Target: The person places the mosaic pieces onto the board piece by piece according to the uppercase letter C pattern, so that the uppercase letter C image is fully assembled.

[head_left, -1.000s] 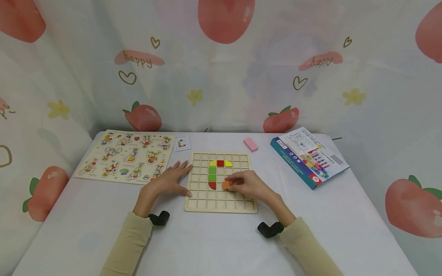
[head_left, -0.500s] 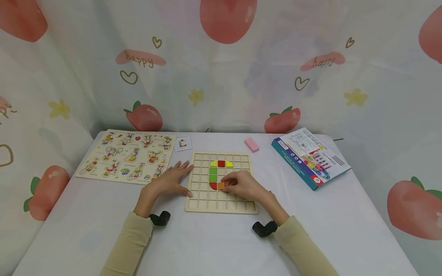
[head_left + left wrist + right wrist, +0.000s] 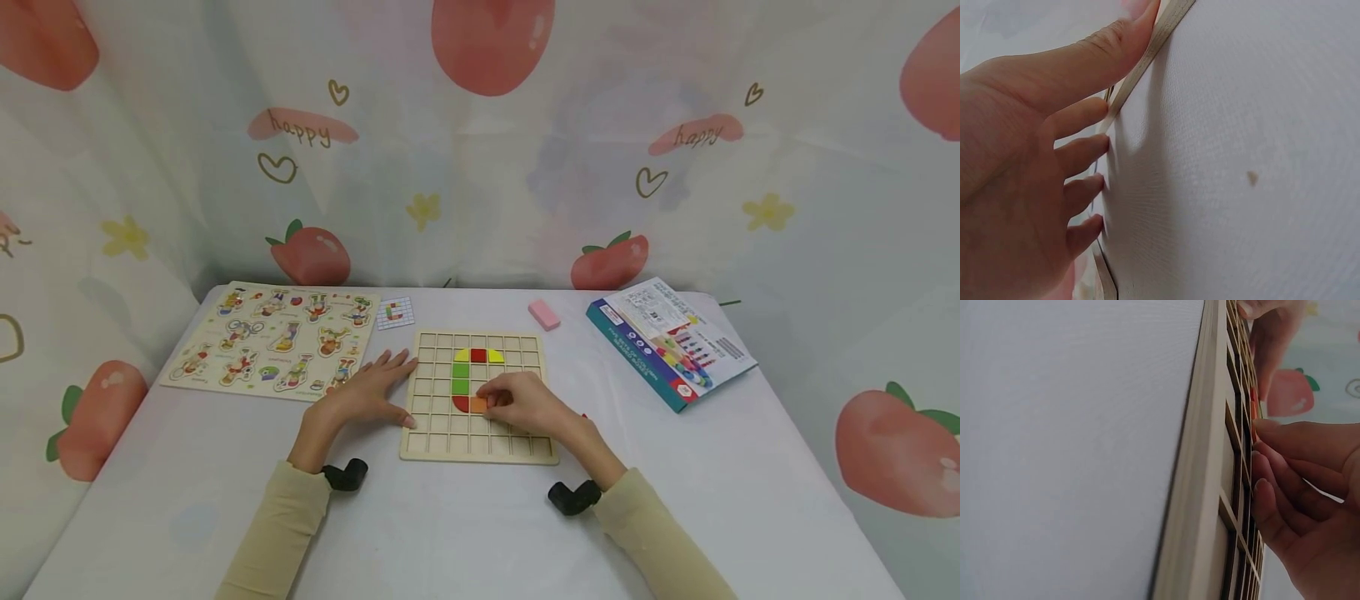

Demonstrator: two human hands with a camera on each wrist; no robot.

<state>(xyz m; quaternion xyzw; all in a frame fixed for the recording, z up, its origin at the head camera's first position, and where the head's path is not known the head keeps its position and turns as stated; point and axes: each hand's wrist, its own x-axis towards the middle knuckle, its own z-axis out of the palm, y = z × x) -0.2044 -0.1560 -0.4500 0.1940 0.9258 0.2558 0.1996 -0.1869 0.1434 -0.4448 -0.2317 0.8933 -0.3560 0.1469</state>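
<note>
A wooden grid board [image 3: 480, 448] lies on the table, with red, yellow and green tiles [image 3: 461, 379] set in its cells in a C-like shape. My right hand [image 3: 528, 404] pinches an orange square tile [image 3: 477, 406] at its right side. That tile lies beside the rounded red tile [image 3: 461, 404] in the lower row; in the right wrist view the fingertips [image 3: 1262, 428] are right at the orange tile [image 3: 1255, 417]. My left hand [image 3: 363, 393] rests with spread fingers at the board's left edge, its thumb on the rim in the left wrist view.
A picture puzzle board [image 3: 277, 342] lies at the left, with a small pattern card [image 3: 395, 313] beside it. A pink block [image 3: 543, 314] lies behind the grid board. A flat printed box [image 3: 671, 342] is at the right. Something small and red [image 3: 585, 416] peeks out by the right wrist.
My right hand has moved slightly left with the orange tile, which has gone from tilted over the board to lying flat against the rounded red tile. The left hand has stayed in place.
</note>
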